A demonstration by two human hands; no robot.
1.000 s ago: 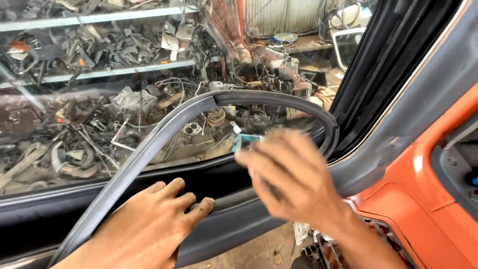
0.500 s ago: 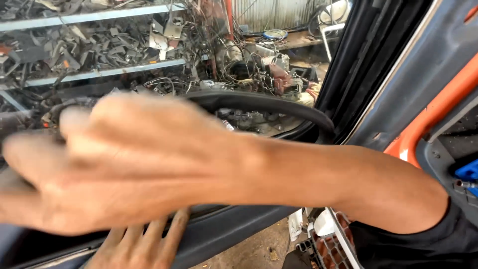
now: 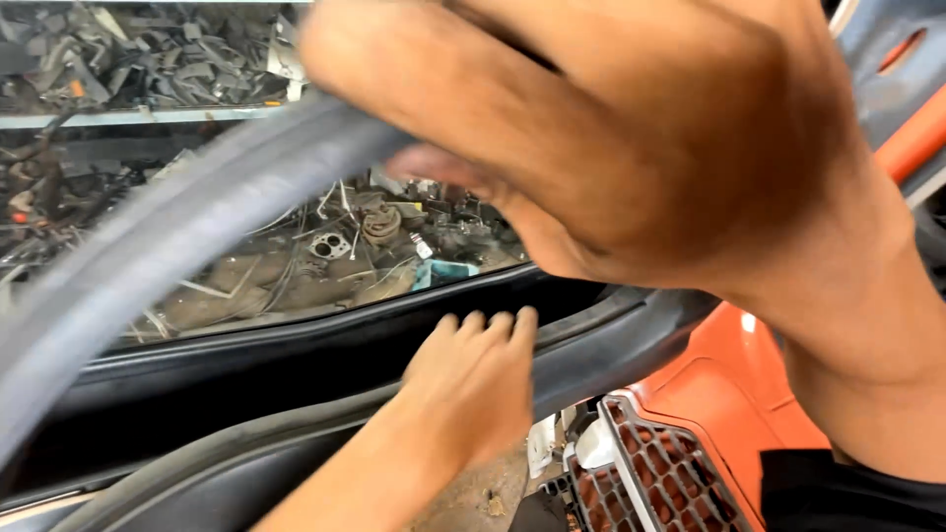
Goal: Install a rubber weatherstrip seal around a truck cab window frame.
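- since a second ago the right hand (image 3: 631, 148) has come up from the sill toward the camera and now fills the upper right of the view, blurred; a moment back it swept across at mid height, now it sits higher, fingers curled over the rubber seal strip (image 3: 168, 246).
- the grasp reads as closed around the strip's upper end, though the blur hides the fingertips.
- the left hand (image 3: 473, 379) has stayed low, flat and open, palm pressed on the lower door frame (image 3: 611, 340) just under the window glass (image 3: 296, 266); it grips nothing.
- judged from this, the strip is being pulled up and away from the window opening while the left hand braces the door.
- the strip's long axis runs diagonally: low at the left edge, rising rightward to the right hand. earlier it arched over the opening; now it looks straighter and nearer the lens.
- an orange panel (image 3: 709, 394) and a grille (image 3: 650, 483) sit below right; scrap parts (image 3: 148, 59) lie beyond the glass.
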